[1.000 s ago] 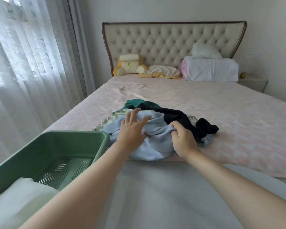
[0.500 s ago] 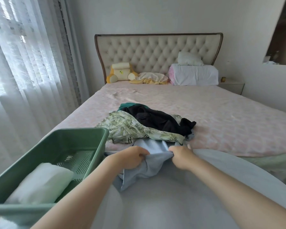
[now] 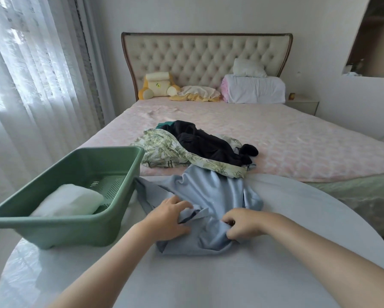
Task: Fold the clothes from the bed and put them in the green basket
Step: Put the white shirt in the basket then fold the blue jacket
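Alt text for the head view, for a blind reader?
The left hand and right hand grip a crumpled light blue garment on a white round table. A green plastic basket holding a folded white cloth sits left; unfolded clothes lie on the pink bed beyond.

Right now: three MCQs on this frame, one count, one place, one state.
1. Folded items in the green basket? A none B one C three
2. The light blue garment lies mostly: A on the white table B in the basket C on a chair
3. The left hand and right hand: A hang idle B lift the basket C both hold the blue garment
Key: 1B, one white folded item lies inside; 2A, it spreads over the tabletop; 3C, fingers of both pinch its fabric.
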### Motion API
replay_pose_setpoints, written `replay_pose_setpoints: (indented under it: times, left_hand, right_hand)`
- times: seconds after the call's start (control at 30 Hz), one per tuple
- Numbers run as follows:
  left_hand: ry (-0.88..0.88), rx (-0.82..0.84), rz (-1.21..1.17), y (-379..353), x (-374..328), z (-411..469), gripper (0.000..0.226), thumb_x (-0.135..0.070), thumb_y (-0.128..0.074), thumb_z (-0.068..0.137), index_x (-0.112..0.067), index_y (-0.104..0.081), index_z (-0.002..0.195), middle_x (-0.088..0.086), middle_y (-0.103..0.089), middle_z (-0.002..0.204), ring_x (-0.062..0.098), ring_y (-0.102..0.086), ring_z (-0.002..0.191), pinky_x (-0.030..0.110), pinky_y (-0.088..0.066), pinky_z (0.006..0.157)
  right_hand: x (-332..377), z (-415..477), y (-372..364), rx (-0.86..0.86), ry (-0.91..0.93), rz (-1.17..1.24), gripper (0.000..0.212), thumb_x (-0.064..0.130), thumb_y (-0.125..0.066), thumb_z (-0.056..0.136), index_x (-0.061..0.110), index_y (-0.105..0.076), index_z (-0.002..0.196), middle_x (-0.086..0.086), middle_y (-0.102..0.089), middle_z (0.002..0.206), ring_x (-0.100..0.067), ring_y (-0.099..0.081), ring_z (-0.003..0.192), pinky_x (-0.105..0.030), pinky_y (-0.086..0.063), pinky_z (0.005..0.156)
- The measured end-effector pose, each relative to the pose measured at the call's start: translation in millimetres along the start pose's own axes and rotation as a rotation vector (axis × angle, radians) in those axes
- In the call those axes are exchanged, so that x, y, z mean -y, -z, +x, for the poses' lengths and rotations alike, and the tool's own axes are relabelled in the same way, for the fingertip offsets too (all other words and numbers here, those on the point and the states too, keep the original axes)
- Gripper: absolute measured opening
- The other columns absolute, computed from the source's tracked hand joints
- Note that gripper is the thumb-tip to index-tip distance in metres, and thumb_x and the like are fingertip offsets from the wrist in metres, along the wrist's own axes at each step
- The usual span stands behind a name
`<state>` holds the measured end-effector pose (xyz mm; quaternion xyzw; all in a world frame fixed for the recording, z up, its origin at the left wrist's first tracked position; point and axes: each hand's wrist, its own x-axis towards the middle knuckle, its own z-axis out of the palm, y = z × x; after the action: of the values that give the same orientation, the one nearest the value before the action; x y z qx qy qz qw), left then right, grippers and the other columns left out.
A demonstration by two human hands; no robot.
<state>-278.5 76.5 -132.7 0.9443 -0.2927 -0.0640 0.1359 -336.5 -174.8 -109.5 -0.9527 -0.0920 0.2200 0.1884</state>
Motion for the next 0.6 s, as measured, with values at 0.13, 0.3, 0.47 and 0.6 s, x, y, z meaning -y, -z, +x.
replay_pose_setpoints:
  times: [0.13, 0.3, 0.47, 0.6]
  left_hand:
    - [0.010, 0.010, 0.064, -16, 8, 0, 0.066, -0.033, -0.067, 0.087, -0.041, -0.040, 0.147, -0.003, -0.057, 0.123, 0.022, -0.053, 0.114, 0.030, -0.044, 0.092]
    - [0.053, 0.163, 0.101, 3, -14, -5, 0.020, -0.017, -0.057, 0.080, -0.033, -0.059, 0.069, -0.008, -0.060, 0.074, 0.018, -0.056, 0.074, 0.025, -0.042, 0.062]
    - [0.166, 0.761, -0.144, 22, -41, -18, 0.029, -0.012, -0.071, 0.080, -0.024, -0.060, 0.057, -0.001, -0.057, 0.057, 0.012, -0.053, 0.057, 0.021, -0.041, 0.059]
    - [0.160, 0.759, -0.274, 28, -50, -15, 0.015, -0.013, -0.065, 0.088, -0.020, -0.066, 0.101, -0.008, -0.065, 0.072, 0.009, -0.063, 0.070, 0.018, -0.046, 0.063]
  right_hand:
    - [-23, 1, -8, -0.126, 0.071, -0.115, 0.036, 0.028, -0.066, 0.073, 0.037, -0.065, 0.108, 0.012, -0.053, 0.120, -0.007, -0.047, 0.116, -0.025, -0.040, 0.101]
    - [-20, 6, -10, -0.240, 0.084, 0.058, 0.016, 0.010, -0.064, 0.077, 0.022, -0.054, 0.074, 0.011, -0.060, 0.076, -0.005, -0.053, 0.070, -0.023, -0.043, 0.068]
    - [-3, -5, -13, 0.314, 0.048, 0.428, 0.031, -0.006, -0.065, 0.088, 0.025, -0.066, 0.086, 0.004, -0.071, 0.083, -0.008, -0.067, 0.075, -0.020, -0.053, 0.060]
    - [4, -6, -10, 0.524, 0.048, 0.474, 0.017, 0.007, -0.064, 0.087, 0.016, -0.065, 0.101, -0.002, -0.068, 0.084, -0.014, -0.066, 0.071, -0.026, -0.055, 0.061]
